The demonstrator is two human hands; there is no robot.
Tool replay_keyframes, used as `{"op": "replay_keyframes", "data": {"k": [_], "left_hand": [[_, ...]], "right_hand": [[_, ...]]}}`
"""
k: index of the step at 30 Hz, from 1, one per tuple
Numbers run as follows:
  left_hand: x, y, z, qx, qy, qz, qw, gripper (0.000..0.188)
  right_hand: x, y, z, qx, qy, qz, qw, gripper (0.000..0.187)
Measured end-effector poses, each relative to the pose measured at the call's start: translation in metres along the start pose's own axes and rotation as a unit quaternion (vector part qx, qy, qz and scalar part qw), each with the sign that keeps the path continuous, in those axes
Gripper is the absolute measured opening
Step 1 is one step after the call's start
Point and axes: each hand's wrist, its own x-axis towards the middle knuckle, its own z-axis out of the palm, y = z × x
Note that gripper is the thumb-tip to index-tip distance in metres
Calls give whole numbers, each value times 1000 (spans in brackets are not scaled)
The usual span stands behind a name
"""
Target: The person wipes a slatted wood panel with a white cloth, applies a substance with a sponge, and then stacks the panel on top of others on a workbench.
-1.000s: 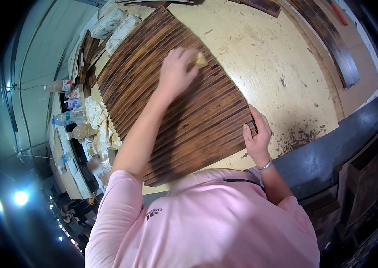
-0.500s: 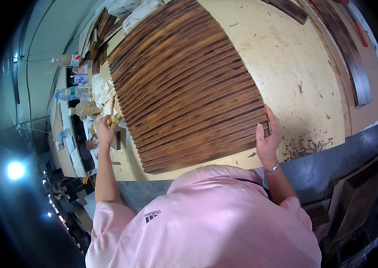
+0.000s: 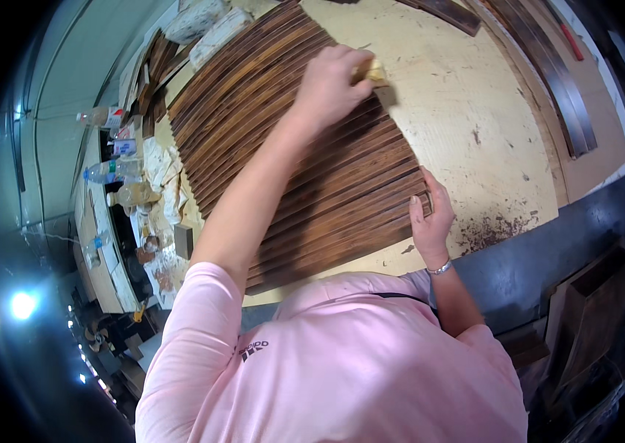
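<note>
Dark brown wooden strips [image 3: 268,148] lie side by side in a wide row on the pale board before me. My left hand [image 3: 333,83] reaches across them to their far right ends, closed around a small yellow pad [image 3: 373,72], possibly a sponge. The pad is at the strips' right edge, partly covered by my fingers. At the near right corner, my right hand [image 3: 433,218] holds the ends of the nearest strips, with the thumb on the near side and the fingers around the end. My left forearm hides part of the row.
Left of the strips are several plastic bottles [image 3: 134,194], crumpled white cloth [image 3: 168,170] and a small dark block [image 3: 183,241]. Wrapped white bundles [image 3: 218,35] and loose wood pieces [image 3: 154,70] sit at the far left. Long dark boards [image 3: 548,66] lie along the right side.
My left hand has swung from the strips' left ends across to their far right ends, carrying the yellow pad. My right hand keeps its hold at the near right corner.
</note>
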Motion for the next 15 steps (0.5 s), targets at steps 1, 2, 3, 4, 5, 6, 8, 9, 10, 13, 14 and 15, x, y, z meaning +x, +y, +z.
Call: {"op": "replay_keyframes", "data": {"k": [1, 2, 3, 4, 5, 6, 8, 9, 10, 13, 14, 15], "left_hand": [[8, 8, 7, -12, -28, -1, 1000, 38], [11, 10, 15, 11, -41, 12, 999, 38], [9, 9, 19, 24, -64, 6, 998, 38], [2, 4, 19, 40, -64, 9, 997, 37], [-7, -4, 17, 56, -67, 13, 996, 37], [-20, -15, 10, 51, -61, 19, 997, 38], [-57, -42, -12, 66, -48, 23, 996, 39], [-80, -58, -23, 84, -40, 20, 995, 39], [-105, -71, -38, 79, -42, -3, 996, 39], [-190, -110, -83, 101, -40, -90, 990, 41], [-222, -124, -97, 97, -37, -141, 985, 41], [-252, -139, -110, 92, -33, -190, 977, 41]], "right_hand": [[0, 0, 0, 0, 0, -4, 1000, 54], [0, 0, 1, 3, 2, -6, 1000, 54], [0, 1, 1, 5, 3, -9, 1000, 55], [0, 1, 0, 7, -1, -6, 1000, 55], [1, 2, 0, 4, 3, -12, 1000, 55], [1, 3, 0, 2, 5, -19, 1000, 55], [0, 3, 0, -3, 7, -17, 1000, 55], [0, 2, -1, -5, 6, -10, 1000, 54], [1, 0, -1, -6, 1, -4, 1000, 54], [0, -2, -1, -4, -1, 7, 1000, 54], [0, -3, -1, 0, -9, 19, 1000, 53], [0, -4, -1, 2, -16, 30, 999, 53]]}}
